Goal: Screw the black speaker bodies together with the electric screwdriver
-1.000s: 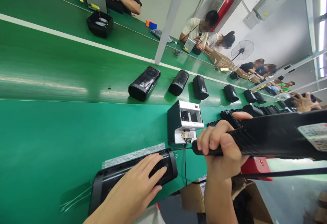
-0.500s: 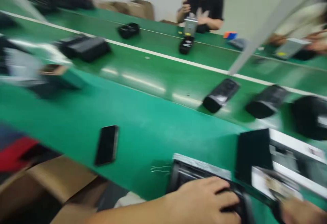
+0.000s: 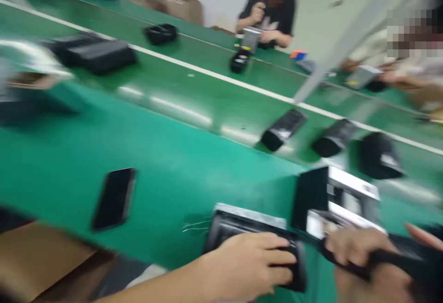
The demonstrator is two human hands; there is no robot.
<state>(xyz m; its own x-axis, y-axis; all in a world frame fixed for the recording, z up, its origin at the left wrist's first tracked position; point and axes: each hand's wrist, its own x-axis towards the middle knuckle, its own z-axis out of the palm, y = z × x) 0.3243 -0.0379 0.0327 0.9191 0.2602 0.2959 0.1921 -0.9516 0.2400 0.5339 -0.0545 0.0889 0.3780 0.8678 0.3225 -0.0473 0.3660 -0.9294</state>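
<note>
My left hand (image 3: 251, 261) lies over a black case (image 3: 224, 224), its fingers spread across the top. A pale grey strip edges the back of the case, and loose white threads trail to its left. At the lower right, my right hand (image 3: 360, 247) is curled round a black strap-like thing (image 3: 356, 270), blurred by motion. Just behind it stands a dark box (image 3: 311, 197) with white edges and pale parts inside. A small light-coloured item (image 3: 316, 223) is in front of that box, partly hidden by the hand.
A phone (image 3: 114, 199) lies on the green table (image 3: 166, 160). Black pouches (image 3: 284, 130) sit along the back right, near a slanted post (image 3: 321, 63). Cardboard (image 3: 41, 257) is at lower left. Two people work across the table; a blurred finger (image 3: 424, 236) shows at right.
My view has swung right, so the table things sit further left. My right hand shows more fully, in front of the box. My left hand remains on the black case.
</note>
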